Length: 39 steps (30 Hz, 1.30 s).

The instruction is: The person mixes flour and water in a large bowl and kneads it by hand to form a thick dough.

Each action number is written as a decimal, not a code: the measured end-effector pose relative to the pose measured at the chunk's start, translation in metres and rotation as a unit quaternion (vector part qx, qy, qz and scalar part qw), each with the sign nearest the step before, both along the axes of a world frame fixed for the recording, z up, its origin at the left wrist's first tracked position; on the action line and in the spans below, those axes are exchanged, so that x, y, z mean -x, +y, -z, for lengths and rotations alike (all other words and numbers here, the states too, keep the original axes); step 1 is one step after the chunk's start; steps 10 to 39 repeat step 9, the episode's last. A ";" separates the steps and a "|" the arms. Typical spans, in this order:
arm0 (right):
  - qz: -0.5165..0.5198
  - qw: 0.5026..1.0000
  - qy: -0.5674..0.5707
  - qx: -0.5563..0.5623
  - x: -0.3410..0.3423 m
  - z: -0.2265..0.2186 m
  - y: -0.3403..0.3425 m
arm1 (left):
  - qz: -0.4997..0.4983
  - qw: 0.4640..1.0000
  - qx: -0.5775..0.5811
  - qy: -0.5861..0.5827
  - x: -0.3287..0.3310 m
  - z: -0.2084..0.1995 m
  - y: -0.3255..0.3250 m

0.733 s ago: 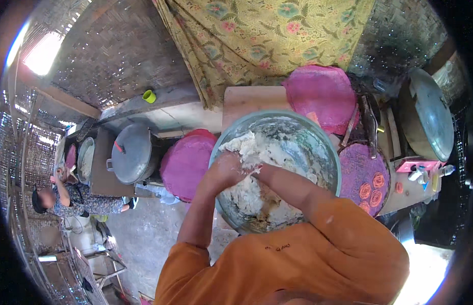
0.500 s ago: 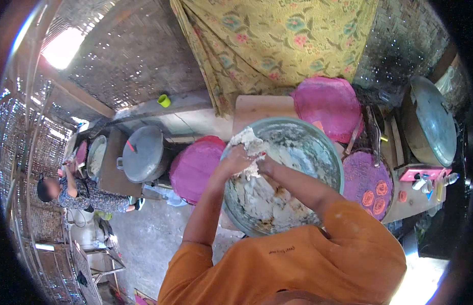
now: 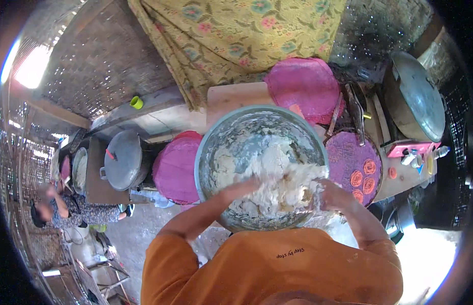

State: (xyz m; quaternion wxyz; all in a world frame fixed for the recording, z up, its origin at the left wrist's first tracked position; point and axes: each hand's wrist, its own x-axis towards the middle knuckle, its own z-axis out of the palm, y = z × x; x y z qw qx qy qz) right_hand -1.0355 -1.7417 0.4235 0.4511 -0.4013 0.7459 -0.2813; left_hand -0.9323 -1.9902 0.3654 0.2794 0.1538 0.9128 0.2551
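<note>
A wide grey-green basin [image 3: 202, 152] holds a lumpy, whitish dough [image 3: 277, 190] with loose flour around it and brownish patches. My left hand [image 3: 246, 187] reaches into the dough from the left, its fingers blurred and partly sunk in it. At the basin's right side, my right hand [image 3: 329, 195] touches the other edge of the mass near the rim. Motion smears its fingers, so its grip is unclear. The dough spreads between both hands, and pale residue coats the basin's inner wall.
Pink round sheets [image 3: 302, 89] lie behind the basin; more pink ones [image 3: 178, 170] are at left. Coral-red rosette shapes [image 3: 368, 184] sit on a purple round tray at right. A lidded pot [image 3: 123, 160] and a big wok-like pan [image 3: 422, 101] flank the work area. Another person [image 3: 79, 213] works far left.
My hands were together at the basin's left side with a clump of dough; now they are apart, the right one moved to the right rim. The view has shifted a little.
</note>
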 end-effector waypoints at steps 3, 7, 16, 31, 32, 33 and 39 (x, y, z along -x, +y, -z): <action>0.200 0.962 -0.185 -0.029 0.019 0.000 -0.019 | 0.017 0.985 0.045 -0.164 -0.002 -0.017 0.025; -0.425 0.816 0.390 -0.033 0.028 0.084 -0.101 | -0.110 0.983 -0.128 -0.073 -0.025 0.115 0.034; -0.319 0.874 0.364 -0.040 0.051 0.138 -0.133 | -0.196 0.937 0.119 0.266 0.024 0.053 0.026; -0.319 0.874 0.364 -0.040 0.051 0.138 -0.133 | -0.196 0.937 0.119 0.266 0.024 0.053 0.026; -0.319 0.874 0.364 -0.040 0.051 0.138 -0.133 | -0.196 0.937 0.119 0.266 0.024 0.053 0.026; -0.319 0.874 0.364 -0.040 0.051 0.138 -0.133 | -0.196 0.937 0.119 0.266 0.024 0.053 0.026; -0.319 0.874 0.364 -0.040 0.051 0.138 -0.133 | -0.196 0.937 0.119 0.266 0.024 0.053 0.026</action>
